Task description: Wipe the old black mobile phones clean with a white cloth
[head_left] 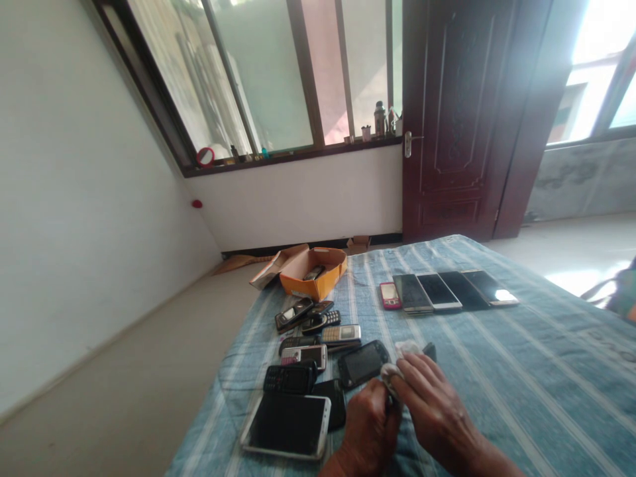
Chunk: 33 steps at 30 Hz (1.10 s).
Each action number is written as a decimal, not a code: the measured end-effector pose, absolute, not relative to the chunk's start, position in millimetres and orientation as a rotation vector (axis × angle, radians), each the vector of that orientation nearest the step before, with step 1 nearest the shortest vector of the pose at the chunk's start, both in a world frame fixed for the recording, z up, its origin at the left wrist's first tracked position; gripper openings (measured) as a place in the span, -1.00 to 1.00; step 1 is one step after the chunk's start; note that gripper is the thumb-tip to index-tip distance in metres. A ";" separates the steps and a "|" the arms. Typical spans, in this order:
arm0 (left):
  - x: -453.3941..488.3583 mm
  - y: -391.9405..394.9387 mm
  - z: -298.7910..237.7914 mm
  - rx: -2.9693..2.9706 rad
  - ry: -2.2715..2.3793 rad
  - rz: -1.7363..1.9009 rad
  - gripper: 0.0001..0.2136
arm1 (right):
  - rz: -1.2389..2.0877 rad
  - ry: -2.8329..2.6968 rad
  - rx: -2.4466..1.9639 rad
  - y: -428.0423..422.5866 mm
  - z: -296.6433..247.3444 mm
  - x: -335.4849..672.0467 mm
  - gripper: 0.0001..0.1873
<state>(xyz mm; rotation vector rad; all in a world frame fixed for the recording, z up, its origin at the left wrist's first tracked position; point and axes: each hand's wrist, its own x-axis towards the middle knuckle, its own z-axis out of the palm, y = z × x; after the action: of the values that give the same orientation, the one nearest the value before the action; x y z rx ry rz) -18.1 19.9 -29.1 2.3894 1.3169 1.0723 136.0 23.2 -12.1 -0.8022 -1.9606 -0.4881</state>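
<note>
white cloth [407, 347] bunched up btwn your hands rn, over the striped blue sheet [517, 391], just rt of a dark touchscreen phone [364, 363]. your rt hand [432, 401] is clamped on the cloth, fingers bent over it. your lft hand [368, 421] is curled in right beside it, can't tell if it's gripping anything. dark object [430, 350] pokes out past your rt knuckles, mostly hidden. over on your lft, a big white-framed phone [287, 424] lies screen up, w/ a black keypad phone [287, 379] at its top edge. farther up, orange box [318, 286] sits open w/ phone(s) inside. off to the rt, small red phone [390, 296] starts a row, white phone [439, 291] among them.
</note>
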 end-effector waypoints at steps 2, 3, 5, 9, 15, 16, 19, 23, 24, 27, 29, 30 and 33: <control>-18.4 19.8 -28.5 2.390 1.319 1.073 -0.90 | -0.481 -1.958 -0.809 23.7 -11.5 136.6 -0.68; -18.6 19.8 -28.2 2.393 1.316 1.076 -0.91 | -0.476 -1.961 -0.812 24.0 -11.6 137.0 -0.68; -19.0 19.7 -27.7 2.400 1.309 1.085 -0.90 | -0.470 -1.967 -0.819 24.3 -12.0 137.3 -0.68; -19.5 19.7 -28.0 2.412 1.296 1.090 -0.90 | -0.473 -1.962 -0.834 23.5 -11.9 136.5 -0.68; -20.2 20.7 -30.1 2.403 1.338 1.083 -0.91 | -0.455 -1.981 -0.837 25.8 -10.0 139.5 -0.68; -20.3 20.8 -30.2 2.405 1.354 1.072 -0.90 | -0.450 -1.985 -0.848 27.4 -10.4 141.6 -0.69; -20.1 20.6 -29.5 2.420 1.403 1.009 -0.89 | -0.434 -1.995 -0.902 34.8 -13.6 151.2 -0.69; -19.9 20.0 -27.0 2.425 1.472 0.907 -0.93 | -0.457 -1.979 -0.992 46.8 -18.5 167.4 -0.70; -20.0 19.9 -26.5 2.424 1.486 0.891 -0.92 | -0.470 -1.965 -1.014 48.9 -18.9 170.3 -0.71; -20.6 19.7 -26.7 2.423 1.491 0.869 -0.92 | -0.509 -1.919 -1.035 49.4 -18.3 172.0 -0.72; -20.8 19.7 -28.2 2.413 1.475 0.893 -0.94 | -0.511 -1.923 -0.981 44.3 -17.1 166.0 -0.71; -20.8 19.8 -29.2 2.411 1.457 0.921 -0.95 | -0.507 -1.941 -0.939 40.5 -16.5 161.4 -0.69; -20.2 20.2 -31.1 2.409 1.349 1.034 -0.92 | -0.498 -1.995 -0.812 29.3 -14.6 146.9 -0.68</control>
<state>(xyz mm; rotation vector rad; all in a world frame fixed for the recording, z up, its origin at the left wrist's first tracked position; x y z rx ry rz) -20.2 20.2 -31.1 2.4091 1.3490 1.0337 146.9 29.3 -14.6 -0.8121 -1.9951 -0.4980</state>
